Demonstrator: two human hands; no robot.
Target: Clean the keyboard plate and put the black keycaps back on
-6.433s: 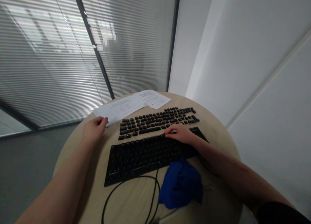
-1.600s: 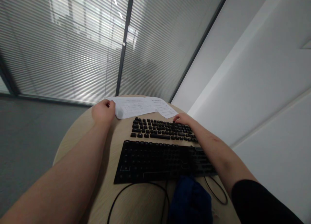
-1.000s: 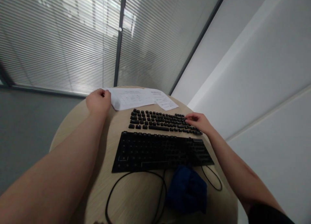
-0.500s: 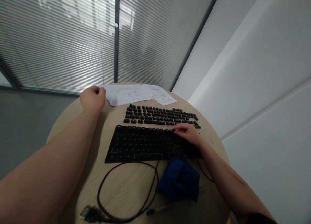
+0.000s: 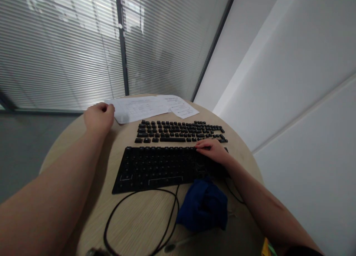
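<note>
A black keyboard point(image 5: 155, 167) lies on the round wooden table, most of its plate bare, with keycaps along its top edge. My right hand point(image 5: 211, 150) reaches over the right part of that top row. Its thumb and fingers are pinched on a keycap there, largely covered by the fingertips. Loose black keycaps point(image 5: 172, 139) are laid out in rows just behind the keyboard. My left hand point(image 5: 98, 117) rests curled closed at the table's left side, by the edge of the paper sheets point(image 5: 139, 109); whatever it may hold is hidden.
A crumpled blue cloth point(image 5: 203, 208) lies in front of the keyboard, beside a looped black cable point(image 5: 107, 222). A thin pen-like object point(image 5: 170, 248) lies near the front. Behind the table point(image 5: 66, 137) is a glass partition with blinds; a white wall point(image 5: 300, 111) stands to the right.
The view has shifted slightly, so the table's things sit a little differently in the picture. The right fingertips now lie closer down on the top row; my left hand stays curled.
</note>
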